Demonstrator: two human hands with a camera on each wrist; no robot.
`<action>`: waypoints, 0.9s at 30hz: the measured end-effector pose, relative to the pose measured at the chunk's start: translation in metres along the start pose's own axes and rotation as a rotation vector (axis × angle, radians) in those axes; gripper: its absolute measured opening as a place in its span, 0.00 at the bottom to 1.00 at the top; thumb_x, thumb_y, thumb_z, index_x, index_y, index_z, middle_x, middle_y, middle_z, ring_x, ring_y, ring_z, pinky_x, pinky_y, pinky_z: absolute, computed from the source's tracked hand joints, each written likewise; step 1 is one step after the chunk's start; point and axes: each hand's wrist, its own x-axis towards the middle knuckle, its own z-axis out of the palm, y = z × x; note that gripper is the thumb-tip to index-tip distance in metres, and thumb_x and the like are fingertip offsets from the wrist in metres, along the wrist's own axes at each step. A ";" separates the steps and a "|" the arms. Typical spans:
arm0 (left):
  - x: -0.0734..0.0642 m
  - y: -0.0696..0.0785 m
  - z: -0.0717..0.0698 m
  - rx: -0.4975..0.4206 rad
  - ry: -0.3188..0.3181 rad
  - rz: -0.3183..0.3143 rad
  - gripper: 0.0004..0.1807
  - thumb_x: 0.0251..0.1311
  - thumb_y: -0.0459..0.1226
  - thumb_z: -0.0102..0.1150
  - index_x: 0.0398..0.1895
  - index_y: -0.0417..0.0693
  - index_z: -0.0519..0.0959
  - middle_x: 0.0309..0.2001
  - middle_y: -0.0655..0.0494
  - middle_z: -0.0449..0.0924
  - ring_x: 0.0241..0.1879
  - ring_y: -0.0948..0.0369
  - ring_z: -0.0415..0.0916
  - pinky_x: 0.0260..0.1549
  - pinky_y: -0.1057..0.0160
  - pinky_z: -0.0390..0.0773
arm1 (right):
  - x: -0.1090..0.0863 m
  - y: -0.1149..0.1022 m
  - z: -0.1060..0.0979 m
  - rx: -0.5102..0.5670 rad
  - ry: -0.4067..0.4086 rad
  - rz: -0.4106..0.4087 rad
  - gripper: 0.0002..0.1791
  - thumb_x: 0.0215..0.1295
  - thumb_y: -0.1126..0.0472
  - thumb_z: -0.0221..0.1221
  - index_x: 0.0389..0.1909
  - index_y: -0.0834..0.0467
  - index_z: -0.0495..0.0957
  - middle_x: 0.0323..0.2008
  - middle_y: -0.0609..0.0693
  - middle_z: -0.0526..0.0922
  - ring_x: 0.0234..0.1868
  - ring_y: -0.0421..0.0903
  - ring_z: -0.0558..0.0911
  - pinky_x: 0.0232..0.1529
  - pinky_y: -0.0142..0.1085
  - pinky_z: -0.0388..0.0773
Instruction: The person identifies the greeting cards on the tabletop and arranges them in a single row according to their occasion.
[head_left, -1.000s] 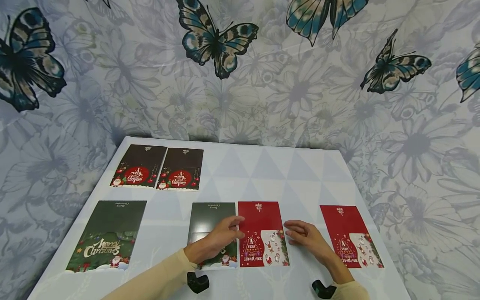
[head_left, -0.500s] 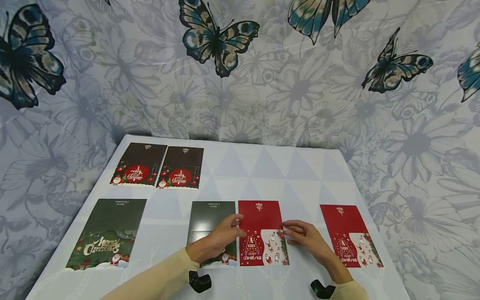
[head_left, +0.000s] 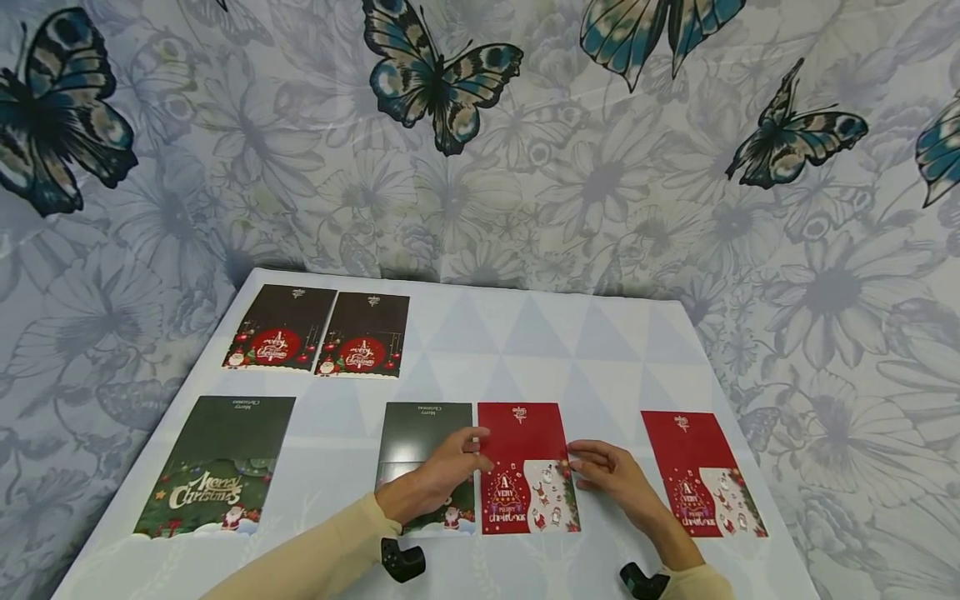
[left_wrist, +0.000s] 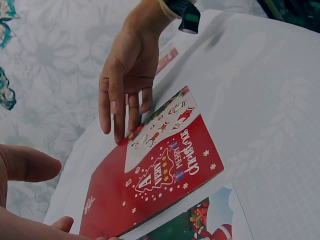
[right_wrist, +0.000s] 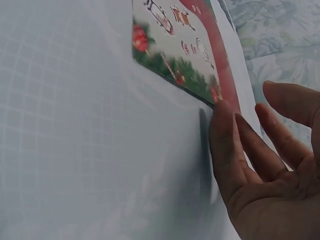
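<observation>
A red Christmas card (head_left: pixel 517 437) lies flat on the table between my two hands. My left hand (head_left: pixel 438 471) reaches over a green Christmas card (head_left: pixel 408 423), its fingertips at the red card's left edge. Along the opposite edge, the fingertips of my right hand (head_left: pixel 615 479) touch the card, as the right wrist view also shows at the card's border (right_wrist: pixel 190 82). Fingers of both hands are extended and loosely bent, with nothing gripped. Part of the green card is hidden beneath my left hand and wrist.
Another red card (head_left: pixel 693 454) lies to the right of my right hand. Farther left is a second green card (head_left: pixel 225 442). Two dark brown cards (head_left: pixel 288 312) lie side by side at the back left of the white table (head_left: pixel 570 333). A butterfly-print cloth (head_left: pixel 480 208) hangs behind.
Over the last second my right fingertips have drawn slightly closer to the red card's right edge. My left hand has shifted a little to the right. The cards stay in place.
</observation>
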 end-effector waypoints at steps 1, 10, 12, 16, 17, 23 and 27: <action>0.000 0.000 0.000 -0.002 0.001 0.001 0.37 0.58 0.31 0.59 0.72 0.36 0.61 0.65 0.33 0.61 0.59 0.44 0.64 0.55 0.41 0.68 | 0.000 0.000 0.000 -0.001 0.012 -0.004 0.27 0.71 0.57 0.61 0.66 0.66 0.71 0.62 0.65 0.78 0.53 0.44 0.85 0.47 0.37 0.84; 0.000 0.001 -0.001 -0.053 -0.012 0.043 0.34 0.61 0.30 0.56 0.72 0.32 0.61 0.62 0.33 0.62 0.56 0.48 0.66 0.56 0.45 0.69 | -0.002 -0.001 0.000 -0.002 0.039 -0.039 0.28 0.70 0.58 0.62 0.66 0.66 0.70 0.58 0.68 0.80 0.49 0.45 0.85 0.47 0.34 0.83; 0.000 0.000 -0.001 -0.059 -0.019 0.059 0.33 0.63 0.29 0.55 0.72 0.31 0.61 0.62 0.33 0.62 0.56 0.49 0.66 0.55 0.47 0.70 | -0.002 -0.001 0.000 0.002 0.036 -0.051 0.28 0.70 0.59 0.61 0.66 0.67 0.70 0.56 0.68 0.81 0.48 0.44 0.86 0.49 0.32 0.82; -0.001 0.000 -0.003 -0.049 -0.043 0.085 0.31 0.66 0.29 0.51 0.72 0.31 0.61 0.66 0.33 0.61 0.58 0.47 0.65 0.55 0.49 0.70 | -0.001 -0.002 0.002 -0.002 0.044 -0.063 0.28 0.69 0.58 0.62 0.65 0.66 0.71 0.54 0.67 0.83 0.48 0.42 0.86 0.50 0.29 0.80; -0.001 0.000 -0.004 -0.047 -0.050 0.091 0.30 0.67 0.28 0.50 0.72 0.30 0.61 0.66 0.33 0.61 0.58 0.47 0.65 0.55 0.49 0.70 | -0.001 -0.003 0.002 0.000 0.047 -0.065 0.28 0.69 0.58 0.63 0.65 0.66 0.71 0.53 0.67 0.83 0.47 0.41 0.86 0.50 0.29 0.80; 0.001 0.000 -0.007 -0.055 -0.059 0.115 0.29 0.69 0.28 0.49 0.73 0.30 0.61 0.64 0.33 0.67 0.56 0.49 0.72 0.54 0.53 0.75 | 0.001 -0.005 0.006 0.003 0.053 -0.060 0.28 0.68 0.60 0.63 0.66 0.65 0.70 0.49 0.67 0.85 0.45 0.41 0.86 0.48 0.29 0.80; 0.003 0.000 -0.012 -0.050 -0.057 0.132 0.29 0.70 0.28 0.48 0.73 0.32 0.61 0.64 0.33 0.68 0.58 0.48 0.74 0.56 0.51 0.77 | 0.005 -0.008 0.010 -0.002 0.065 -0.068 0.27 0.69 0.60 0.63 0.66 0.63 0.71 0.48 0.65 0.86 0.47 0.40 0.86 0.49 0.28 0.79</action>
